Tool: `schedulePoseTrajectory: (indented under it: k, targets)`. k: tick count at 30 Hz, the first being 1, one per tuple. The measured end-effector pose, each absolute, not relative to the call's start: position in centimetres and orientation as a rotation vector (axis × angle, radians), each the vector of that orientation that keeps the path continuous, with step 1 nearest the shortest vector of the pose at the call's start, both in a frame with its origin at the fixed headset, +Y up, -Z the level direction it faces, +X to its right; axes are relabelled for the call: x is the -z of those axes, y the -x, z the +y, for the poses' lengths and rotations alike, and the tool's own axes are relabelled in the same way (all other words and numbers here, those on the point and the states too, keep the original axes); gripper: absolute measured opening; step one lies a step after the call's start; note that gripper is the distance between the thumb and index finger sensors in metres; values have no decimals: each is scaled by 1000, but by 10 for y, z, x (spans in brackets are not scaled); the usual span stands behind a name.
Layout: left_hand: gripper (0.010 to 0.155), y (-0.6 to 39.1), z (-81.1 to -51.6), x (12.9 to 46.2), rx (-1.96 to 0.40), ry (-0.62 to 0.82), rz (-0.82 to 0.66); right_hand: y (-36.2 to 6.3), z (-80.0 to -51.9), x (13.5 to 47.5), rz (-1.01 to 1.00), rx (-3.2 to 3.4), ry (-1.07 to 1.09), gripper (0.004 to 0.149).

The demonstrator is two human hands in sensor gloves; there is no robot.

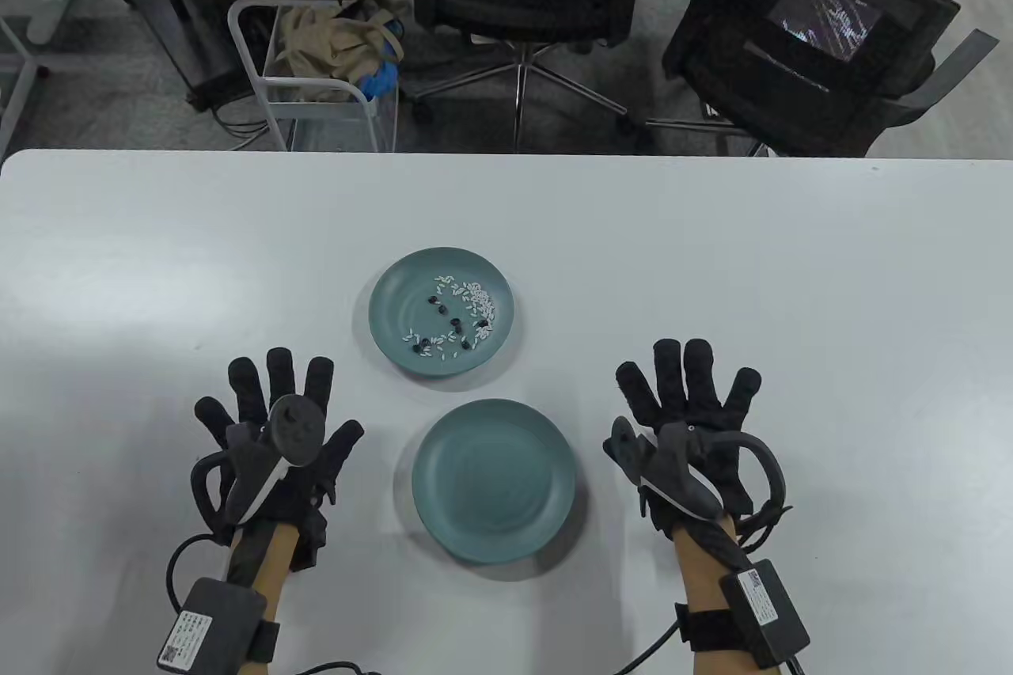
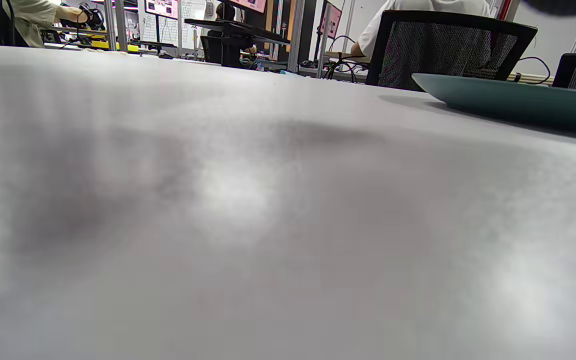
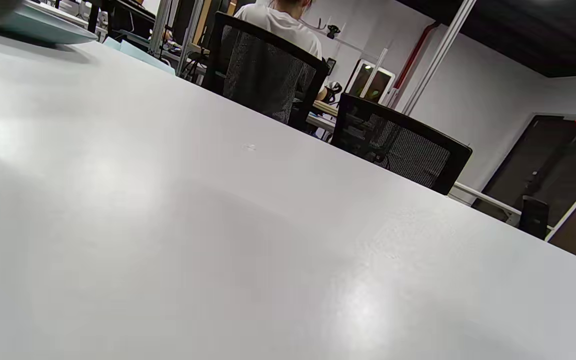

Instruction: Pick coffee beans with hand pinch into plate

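We see our left hand (image 1: 273, 441) in its black sensor glove lying flat on the white table (image 1: 791, 271), palm down, all 5 fingers straight and spread, gripping nothing; our right hand (image 1: 687, 426) mirrors it on the other side, fingers likewise splayed and holding nothing. A grey tracker (image 1: 265, 453) strapped across the back of the left hand hides most of that hand's knuckles, and its twin (image 1: 677, 469) does the same on the right. Both forearms are cut off at the bottom edge of the table view, each with a black box strapped near the wrist. Between our hands sits a round teal ceramic plate (image 1: 494, 479) with nothing visible in it. Just beyond it, nearly touching, a second teal plate of the same kind (image 1: 396, 311) holds the dark coffee beans (image 1: 457, 324), mixed among small white grains (image 1: 479, 301); we cannot count the beans reliably at this size. In both wrist views our fingers barely show, only a dark blur at 1 top corner, and a teal plate edge (image 2: 508, 100) appears in profile above the blurred tabletop.
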State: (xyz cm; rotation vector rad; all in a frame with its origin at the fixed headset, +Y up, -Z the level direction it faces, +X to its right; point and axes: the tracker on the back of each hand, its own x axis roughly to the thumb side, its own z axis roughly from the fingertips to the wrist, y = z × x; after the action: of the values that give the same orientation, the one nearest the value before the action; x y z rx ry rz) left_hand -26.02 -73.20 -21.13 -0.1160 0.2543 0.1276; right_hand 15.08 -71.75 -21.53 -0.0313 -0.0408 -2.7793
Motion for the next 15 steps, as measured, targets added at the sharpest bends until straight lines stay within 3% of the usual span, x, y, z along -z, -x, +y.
schedulePoseTrajectory:
  k: [15]
  targets:
    - [79, 264, -729, 215, -197, 117, 276, -152, -724, 218, -111, 2878, 20, 82]
